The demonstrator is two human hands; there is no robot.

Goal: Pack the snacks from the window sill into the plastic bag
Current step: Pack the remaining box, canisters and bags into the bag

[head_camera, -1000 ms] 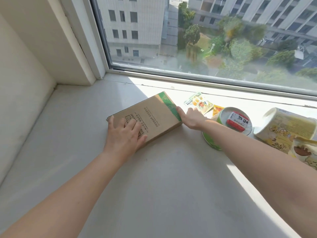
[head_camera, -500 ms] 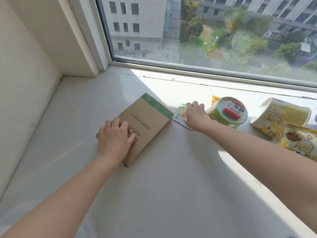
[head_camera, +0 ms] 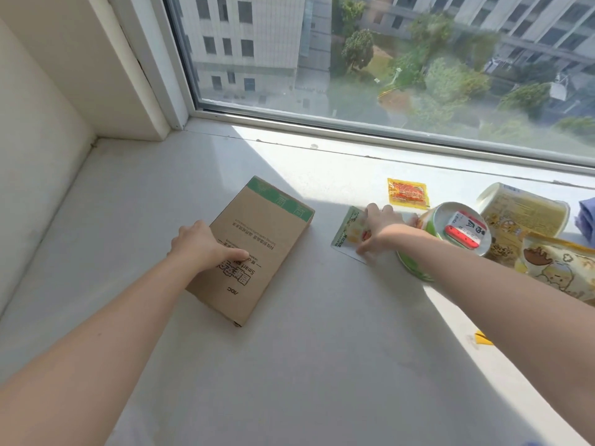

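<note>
our right hand (head_camera: pixel 384 231) lies spread, fingers (head_camera: pixel 373 210) flat on the small green-and-white snack sachet (head_camera: pixel 349 233), pressing it to the window sill (head_camera: pixel 322 365) rather than pinching it; we cannot tell whether any fingertip has got under its edge. our left hand (head_camera: pixel 206 246) rests palm down on the near-left part of the cardboard box (head_camera: pixel 260 246), thumb on the printed top and the other fingers curled over its left edge, not lifting it.

the sachet sits directly beneath the right fingers, its long axis running from near-right to far-left, with its far corner poking out past the fingertips. the right hand is plainly the nearer one to it; the box lies well to the left, apart from the sachet. just right of the sachet, touching our wrist, stands the tilted green cup (head_camera: pixel 450 239) with a red packet on its lid; beyond it lie the yellow tub (head_camera: pixel 521 214) on its side and the yellow cartoon pouch (head_camera: pixel 560 265). a small orange sachet (head_camera: pixel 408 193) lies flat farther toward the glass. no plastic bag is in view, so we judge packing has not begun.

compared with half a second ago, the box has swung so its green end points more toward the window and sits clear of the sachet, and the orange sachet is now fully uncovered. the right hand remains on the same sachet, drawn slightly nearer.
</note>
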